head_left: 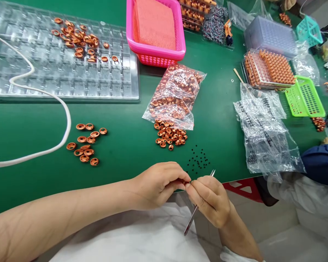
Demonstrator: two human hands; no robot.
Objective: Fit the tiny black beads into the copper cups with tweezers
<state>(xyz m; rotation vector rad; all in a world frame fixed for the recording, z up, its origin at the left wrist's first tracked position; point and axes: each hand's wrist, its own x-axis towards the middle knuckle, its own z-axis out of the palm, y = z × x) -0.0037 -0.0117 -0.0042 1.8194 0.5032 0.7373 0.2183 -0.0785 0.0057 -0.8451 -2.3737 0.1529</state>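
My left hand [160,185] is closed in a pinch at the table's front edge. Between its fingertips is a small copper-coloured part, mostly hidden by the fingers. My right hand [211,200] meets it there, fingertips pressed close to the same part. Metal tweezers [190,221] are held in the right hand, one end slanting down and the other poking out above the knuckles. Just beyond the hands lie many tiny black pieces [199,160]. Farther back, a pile of copper-coloured cups [171,134] spills beside a clear bag [177,91] full of them.
Several larger copper-coloured rings [84,147] lie on the green table [120,123] at left. A clear plastic tray [71,83] holds more rings; a white cable [43,89] crosses it. Behind stand pink baskets [155,57]. At right are plastic bags [268,134], a green basket [306,98] and another person's sleeve [321,163].
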